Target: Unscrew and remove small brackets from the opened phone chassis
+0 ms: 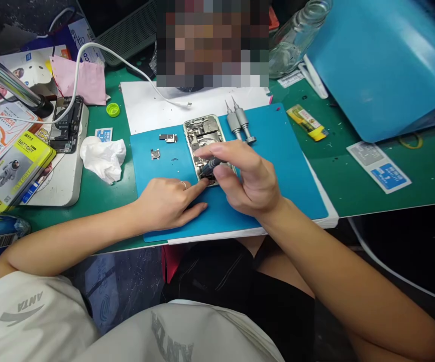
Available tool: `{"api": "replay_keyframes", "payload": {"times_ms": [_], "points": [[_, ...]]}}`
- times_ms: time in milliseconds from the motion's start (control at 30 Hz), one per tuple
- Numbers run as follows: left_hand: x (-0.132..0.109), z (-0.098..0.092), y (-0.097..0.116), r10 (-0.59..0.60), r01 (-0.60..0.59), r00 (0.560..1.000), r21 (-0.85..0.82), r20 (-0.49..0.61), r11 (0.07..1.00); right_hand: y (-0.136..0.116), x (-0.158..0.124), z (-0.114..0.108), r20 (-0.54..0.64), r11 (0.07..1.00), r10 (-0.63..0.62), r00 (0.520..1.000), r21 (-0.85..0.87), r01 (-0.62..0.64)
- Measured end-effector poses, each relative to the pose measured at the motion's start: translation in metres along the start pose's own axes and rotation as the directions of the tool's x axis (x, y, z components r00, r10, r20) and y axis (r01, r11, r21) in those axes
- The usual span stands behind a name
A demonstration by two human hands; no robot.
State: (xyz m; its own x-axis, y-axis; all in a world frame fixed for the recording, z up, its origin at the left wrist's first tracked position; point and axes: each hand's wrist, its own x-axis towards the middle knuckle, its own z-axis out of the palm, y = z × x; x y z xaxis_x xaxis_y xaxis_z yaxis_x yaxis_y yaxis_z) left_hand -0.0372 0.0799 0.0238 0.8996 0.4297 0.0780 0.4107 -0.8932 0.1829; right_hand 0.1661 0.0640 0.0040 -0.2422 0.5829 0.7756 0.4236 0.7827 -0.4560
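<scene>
An opened phone [203,136] with its insides showing lies on a blue work mat [278,151]. My right hand [249,176] is closed around a small dark screwdriver [210,165] whose tip rests on the phone's lower part. My left hand [170,201] lies on the mat beside the phone. Its fingers are stretched out and the fingertips touch the phone's lower left edge; a ring is on one finger. Two small removed parts [168,137] [155,154] lie on the mat to the left of the phone.
Two grey screwdrivers [240,124] lie right of the phone. A crumpled tissue [103,158], another opened phone [67,125] with a white cable, a yellow battery box [16,168], a glass bottle [296,35] and a blue panel [383,60] stand around on the green table.
</scene>
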Motion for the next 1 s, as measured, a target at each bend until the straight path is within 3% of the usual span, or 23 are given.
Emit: {"api": "replay_keyframes", "payload": {"times_ms": [600, 1000], "points": [[-0.0004, -0.0002, 0.0001, -0.004, 0.004, 1.0, 0.005, 0.013, 1.0, -0.0004, 0.0014, 0.0004, -0.004, 0.999, -0.044, 0.999, 0.018, 0.044], [-0.0009, 0.0006, -0.0006, 0.001, -0.001, 1.0, -0.011, 0.012, 1.0, 0.0, 0.0007, 0.0002, -0.001, 1.0, 0.004, 1.0, -0.019, -0.004]]}}
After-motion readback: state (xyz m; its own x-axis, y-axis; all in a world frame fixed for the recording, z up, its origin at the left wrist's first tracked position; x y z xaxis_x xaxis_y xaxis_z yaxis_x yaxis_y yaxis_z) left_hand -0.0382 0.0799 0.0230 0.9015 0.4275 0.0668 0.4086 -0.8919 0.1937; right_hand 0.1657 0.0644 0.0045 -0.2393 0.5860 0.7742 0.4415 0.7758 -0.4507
